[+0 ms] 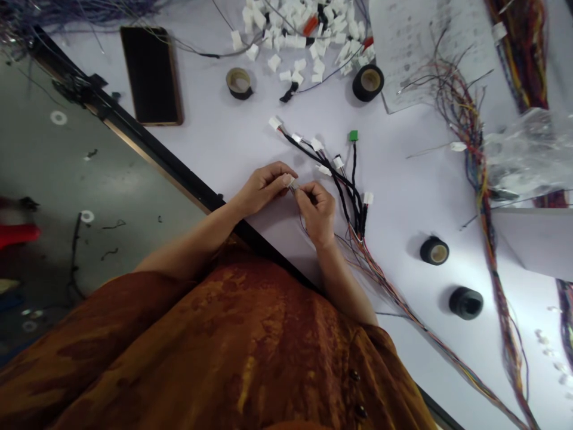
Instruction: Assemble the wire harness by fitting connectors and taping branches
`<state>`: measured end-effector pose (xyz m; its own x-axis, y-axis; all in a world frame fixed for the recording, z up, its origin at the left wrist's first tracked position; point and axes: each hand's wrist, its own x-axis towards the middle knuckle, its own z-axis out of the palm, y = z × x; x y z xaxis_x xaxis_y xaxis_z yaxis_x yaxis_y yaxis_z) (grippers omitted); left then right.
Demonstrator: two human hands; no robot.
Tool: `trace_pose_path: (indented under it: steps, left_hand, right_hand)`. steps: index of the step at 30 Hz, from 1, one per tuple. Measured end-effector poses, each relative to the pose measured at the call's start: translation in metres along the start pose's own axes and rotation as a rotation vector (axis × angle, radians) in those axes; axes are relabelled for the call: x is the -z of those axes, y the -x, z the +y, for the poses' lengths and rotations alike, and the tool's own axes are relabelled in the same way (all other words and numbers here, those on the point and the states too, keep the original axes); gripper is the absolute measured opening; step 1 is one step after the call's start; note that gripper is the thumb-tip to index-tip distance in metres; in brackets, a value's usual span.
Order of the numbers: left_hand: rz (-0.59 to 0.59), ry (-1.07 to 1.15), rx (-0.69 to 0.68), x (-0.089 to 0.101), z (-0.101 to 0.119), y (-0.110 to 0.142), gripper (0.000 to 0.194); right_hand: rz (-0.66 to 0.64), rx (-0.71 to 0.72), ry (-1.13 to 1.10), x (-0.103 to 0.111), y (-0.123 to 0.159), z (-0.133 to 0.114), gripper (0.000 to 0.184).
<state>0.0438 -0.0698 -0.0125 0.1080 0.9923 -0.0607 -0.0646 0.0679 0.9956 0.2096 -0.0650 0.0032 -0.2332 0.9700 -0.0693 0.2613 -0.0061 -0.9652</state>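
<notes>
Clock positions are read from the hands, with twelve pointing straight away from the wearer. The left hand (264,190) shows a narrow pinch, thumb and fingers closed on a small white connector (290,182). The right hand (317,210) is also closed narrow, its fingertips at the thin wires (294,189) beside that connector. The connector sits between the two hands, above the white table (201,143); its exact seating in the fingers is too small to tell.

Just beside the right hand, a wire harness (353,206) lies with black-wrapped branches fanned from twelve to three o'clock. Most tips carry white connectors; a green connector (353,136) is at two. Its loose wires run off between four and five.

A phone (152,76) lies at ten o'clock, a tape roll (239,83) at eleven, a heap of white connectors (295,42) at twelve. A black tape roll (367,82) is at one, near a printed sheet (403,54). A multicoloured wire bundle (478,155) and a clear plastic bag (528,155) are noted towards three, two further black rolls (434,250) at four.
</notes>
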Motion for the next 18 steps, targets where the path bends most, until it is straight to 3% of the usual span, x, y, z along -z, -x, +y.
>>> trace_pose_path:
  steps: [5, 10, 15, 18]
  left_hand:
    - [-0.022, -0.19, -0.081, -0.0004, 0.0017, 0.0021, 0.032]
    - [-0.022, -0.112, -0.028, -0.003, 0.0028, 0.0017, 0.032]
    - [-0.018, -0.233, -0.087, -0.0042, 0.0026, 0.002, 0.028]
    - [-0.035, -0.153, -0.041, -0.003, 0.0022, 0.0014, 0.03]
  right_hand:
    - [-0.002, 0.03, 0.01, -0.0017, 0.0004, 0.0034, 0.017]
    - [-0.029, 0.038, 0.008, 0.0001, 0.0004, 0.0066, 0.018]
    - [0.003, 0.09, 0.039, 0.0013, 0.0019, 0.0064, 0.019]
    - [-0.013, 0.062, 0.003, 0.0028, 0.0016, 0.0055, 0.02]
